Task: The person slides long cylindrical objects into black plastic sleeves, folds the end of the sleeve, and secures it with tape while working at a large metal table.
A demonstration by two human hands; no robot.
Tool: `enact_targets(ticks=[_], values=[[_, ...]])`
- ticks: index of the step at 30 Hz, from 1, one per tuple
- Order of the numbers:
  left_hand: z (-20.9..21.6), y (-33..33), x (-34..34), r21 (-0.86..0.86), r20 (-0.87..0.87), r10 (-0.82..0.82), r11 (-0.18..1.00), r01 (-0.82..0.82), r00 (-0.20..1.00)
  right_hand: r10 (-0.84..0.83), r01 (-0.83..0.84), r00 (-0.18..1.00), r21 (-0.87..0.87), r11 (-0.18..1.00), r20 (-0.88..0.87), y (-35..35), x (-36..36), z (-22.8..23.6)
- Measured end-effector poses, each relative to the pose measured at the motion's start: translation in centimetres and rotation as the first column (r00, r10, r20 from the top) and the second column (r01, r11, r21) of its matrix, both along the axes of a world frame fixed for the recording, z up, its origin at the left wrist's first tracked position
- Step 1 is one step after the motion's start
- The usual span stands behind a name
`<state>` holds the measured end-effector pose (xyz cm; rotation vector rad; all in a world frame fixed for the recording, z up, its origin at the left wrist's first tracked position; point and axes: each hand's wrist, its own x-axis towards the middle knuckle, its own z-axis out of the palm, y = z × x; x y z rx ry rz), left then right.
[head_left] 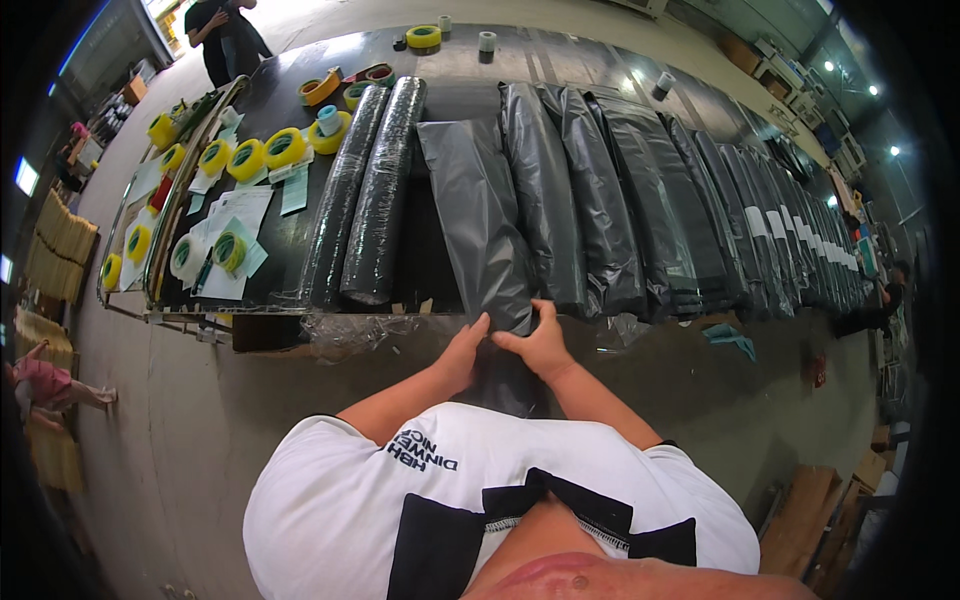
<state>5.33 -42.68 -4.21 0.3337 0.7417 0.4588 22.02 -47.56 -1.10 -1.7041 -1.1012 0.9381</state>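
Observation:
A long dark grey plastic bag (470,205) lies at the table's near edge, its near end gathered and hanging over toward me. My left hand (462,355) grips the left side of that end, thumb on top. My right hand (541,345) pinches the right side, with its thumb reaching toward the left one. Both hands are closed on the plastic; what the bag contains is hidden. Left of it lie two long rolls (385,200) wrapped in shiny clear film. Beside my right hand lies another filled grey bag (545,200).
Several more grey bags (655,200) extend in a row to the right, some with white labels. Yellow tape rolls (285,148) and papers (235,235) lie on the left of the dark table (270,215). Clear film scraps (350,335) hang below the near edge. Other people (222,40) are farther off.

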Motion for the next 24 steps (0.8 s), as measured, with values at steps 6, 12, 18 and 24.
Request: enact_targets(ticks=[6,12,18,24], values=[[4.5,2.8,0.1,0.651,-0.209,-0.416,0.616,0.443,0.885,-0.025,-0.072,0.819,-0.146,0.987,-0.573,0.1,7.1,8.1],[5.8,15.4,1.7,0.313,0.03,-0.234,0.925,0.213,0.972,-0.085,0.015,0.745,-0.111,0.994,-0.661,-9.7,7.1,9.9],[1.8,39.3,1.5,0.436,0.348,0.562,0.611,-0.66,0.75,-0.003,-0.066,0.856,-0.115,0.991,-0.516,-11.2,4.9,13.1],[9.2,48.5,0.0,0.217,0.09,0.738,0.641,-0.736,0.669,-0.127,0.069,0.898,-0.149,0.986,-0.421,-13.0,3.0,13.0]])
